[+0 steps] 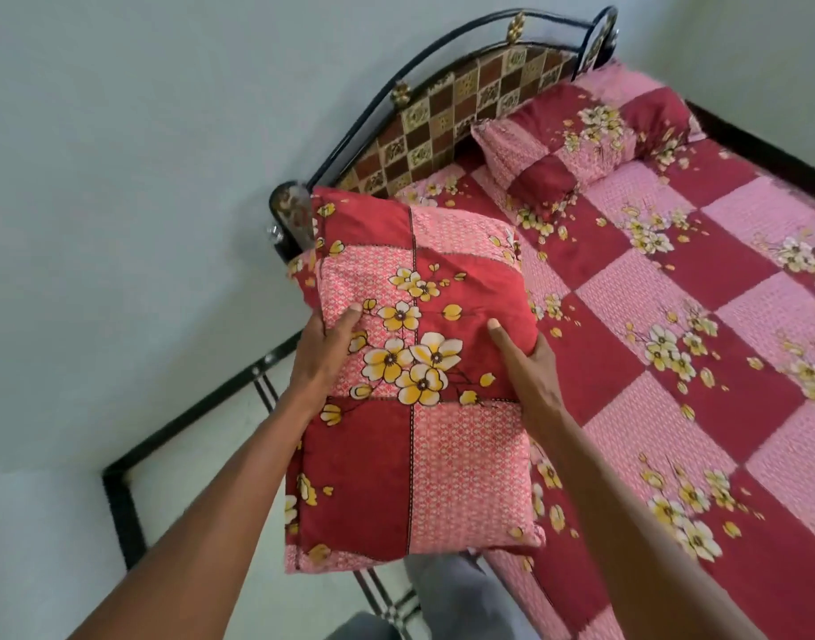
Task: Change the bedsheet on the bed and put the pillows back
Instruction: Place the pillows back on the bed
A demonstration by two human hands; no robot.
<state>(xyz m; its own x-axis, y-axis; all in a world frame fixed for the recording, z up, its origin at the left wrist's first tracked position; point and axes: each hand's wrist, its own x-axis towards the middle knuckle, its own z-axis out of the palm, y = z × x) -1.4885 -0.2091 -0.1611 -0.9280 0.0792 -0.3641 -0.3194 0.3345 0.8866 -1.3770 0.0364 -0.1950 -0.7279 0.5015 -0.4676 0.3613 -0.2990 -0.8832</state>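
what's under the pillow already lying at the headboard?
The far pillow lies on the red-and-pink floral bedsheet, against the headboard. The sheet runs under it; whatever lies beneath the sheet is covered. Both hands, left hand and right hand, hold a second pillow.

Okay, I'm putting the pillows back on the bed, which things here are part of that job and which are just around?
Part of the job:
- held pillow, gripped by left hand and right hand
- second pillow, already at the bed's head
- bedsheet

Just around:
- headboard
- wall
- floor
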